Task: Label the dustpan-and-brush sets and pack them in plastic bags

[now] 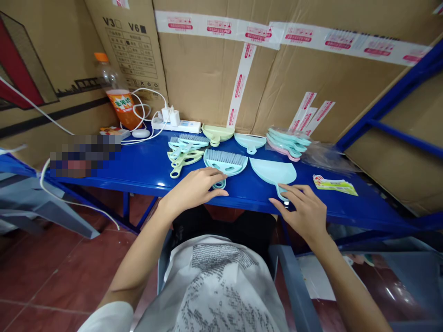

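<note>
My left hand (199, 186) lies at the handle end of a light blue dustpan (244, 167). Its fingers are stretched out, with the thumb apart from them. A small hand brush (224, 159) with grey bristles sits on that dustpan, bristles toward the back. To the right, a second light blue dustpan (273, 170) lies flat, its handle toward me. The fingertips of my right hand (306, 210) are at this handle, and the thumb is spread away below it. Left of the brush are several blue hand brushes (188, 143) and a green one (187, 159), overlapping.
Behind stand a green dustpan (218, 133), another blue dustpan (249, 142) and a stack of dustpans (289, 142). Packaging cards (335, 185) lie at the right. A power strip (188, 126), cables and an orange drink bottle (121, 103) occupy the back left of the blue table (138, 173).
</note>
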A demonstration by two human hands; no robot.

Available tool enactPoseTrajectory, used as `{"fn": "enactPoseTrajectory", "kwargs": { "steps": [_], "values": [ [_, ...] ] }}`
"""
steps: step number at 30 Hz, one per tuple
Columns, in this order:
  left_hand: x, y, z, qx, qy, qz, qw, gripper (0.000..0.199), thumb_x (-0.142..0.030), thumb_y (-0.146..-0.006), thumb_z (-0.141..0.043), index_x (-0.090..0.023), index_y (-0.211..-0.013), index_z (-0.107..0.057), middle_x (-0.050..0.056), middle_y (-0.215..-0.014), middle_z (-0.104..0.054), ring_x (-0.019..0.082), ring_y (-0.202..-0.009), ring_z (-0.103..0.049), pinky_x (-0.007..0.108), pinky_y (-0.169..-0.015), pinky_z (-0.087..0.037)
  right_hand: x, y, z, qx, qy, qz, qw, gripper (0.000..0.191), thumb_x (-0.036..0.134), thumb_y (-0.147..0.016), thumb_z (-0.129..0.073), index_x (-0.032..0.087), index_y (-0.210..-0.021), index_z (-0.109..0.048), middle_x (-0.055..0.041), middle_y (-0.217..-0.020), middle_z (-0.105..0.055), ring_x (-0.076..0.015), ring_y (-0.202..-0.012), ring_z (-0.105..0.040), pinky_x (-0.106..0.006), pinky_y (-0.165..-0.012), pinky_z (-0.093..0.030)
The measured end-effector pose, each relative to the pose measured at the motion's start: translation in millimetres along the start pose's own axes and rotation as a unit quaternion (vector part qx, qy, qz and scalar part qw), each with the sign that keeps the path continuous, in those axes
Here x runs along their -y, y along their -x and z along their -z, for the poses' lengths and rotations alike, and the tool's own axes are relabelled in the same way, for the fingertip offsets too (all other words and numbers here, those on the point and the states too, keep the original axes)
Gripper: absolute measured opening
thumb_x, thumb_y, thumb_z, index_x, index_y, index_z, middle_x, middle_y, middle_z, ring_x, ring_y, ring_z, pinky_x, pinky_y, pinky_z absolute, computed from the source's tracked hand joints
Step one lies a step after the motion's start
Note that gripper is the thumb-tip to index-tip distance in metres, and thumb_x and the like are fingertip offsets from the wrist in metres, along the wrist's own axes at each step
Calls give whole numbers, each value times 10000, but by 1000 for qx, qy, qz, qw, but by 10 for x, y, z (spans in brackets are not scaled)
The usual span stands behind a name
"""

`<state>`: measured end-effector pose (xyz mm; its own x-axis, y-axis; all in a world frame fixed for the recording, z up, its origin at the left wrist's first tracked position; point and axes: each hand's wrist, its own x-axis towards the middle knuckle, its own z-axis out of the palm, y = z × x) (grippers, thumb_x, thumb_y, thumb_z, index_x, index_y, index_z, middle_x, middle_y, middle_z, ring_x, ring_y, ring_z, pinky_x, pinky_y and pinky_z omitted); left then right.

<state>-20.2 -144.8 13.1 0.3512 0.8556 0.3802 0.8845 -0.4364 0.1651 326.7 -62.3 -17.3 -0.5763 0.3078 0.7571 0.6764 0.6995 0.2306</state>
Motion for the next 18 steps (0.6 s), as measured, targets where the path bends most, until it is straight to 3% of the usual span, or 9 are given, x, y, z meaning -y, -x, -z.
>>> {"fn": "enactPoseTrajectory", "kwargs": {
  "steps": [3, 5, 8, 12, 16, 18],
  "values": [
    [0, -5, -9, -3, 3, -3, 1000, 504, -525, -1064, -644, -147, -1386, -735, 153, -1377, -764, 343, -1241, -754, 454, -1051, -612, -46, -238, 105, 2, -48, -47, 998, 203, 388, -1043, -709, 240, -906, -679, -66, -1136, -848, -300, -1075, -758, -421, -933, -569],
    [2, -9, -23, -5, 2, -2, 1000, 503, -529, -1065, -644, -150, -1382, -739, 152, -1371, -766, 342, -1239, -756, 449, -1047, -616, -79, -550, 69, 19, -52, -86, 995, 164, 346, -1055, -646, 237, -938, -684, -80, -1095, -835, -287, -1033, -759, -408, -911, -556],
    [8, -10, -40, -13, -2, -5, 1000, 501, -528, -1070, -640, -154, -1388, -736, 157, -1377, -763, 340, -1251, -752, 446, -1049, -617, -132, -1190, -242, 157, -36, -103, 982, 131, 296, -1029, -624, 214, -1047, -724, -113, -1131, -793, -295, -995, -748, -388, -815, -526],
    [9, -7, -42, -19, -4, -12, 1000, 499, -527, -1076, -630, -152, -1386, -737, 162, -1381, -761, 336, -1258, -751, 443, -1050, -621, -193, -1858, -851, 306, -62, -88, 946, 188, 264, -967, -735, 179, -1135, -747, -165, -1277, -740, -344, -1187, -697, -411, -946, -522],
    [2, -15, -45, -14, -3, -9, 1000, 485, -512, -1074, -642, -155, -1388, -738, 169, -1387, -755, 341, -1262, -749, 453, -1056, -621, -198, -1932, -1172, 361, -81, -86, 925, 127, 204, -904, -822, 170, -1006, -753, -143, -1166, -778, -321, -1204, -693, -377, -991, -519],
    [2, -22, -51, -11, -1, -7, 1000, 469, -500, -1074, -652, -169, -1395, -734, 167, -1384, -754, 339, -1259, -751, 457, -1063, -619, -192, -1866, -1202, 354, -74, -92, 928, 176, 202, -925, -799, 161, -1088, -746, -152, -1173, -781, -318, -1189, -699, -374, -977, -524]
  ]
}}
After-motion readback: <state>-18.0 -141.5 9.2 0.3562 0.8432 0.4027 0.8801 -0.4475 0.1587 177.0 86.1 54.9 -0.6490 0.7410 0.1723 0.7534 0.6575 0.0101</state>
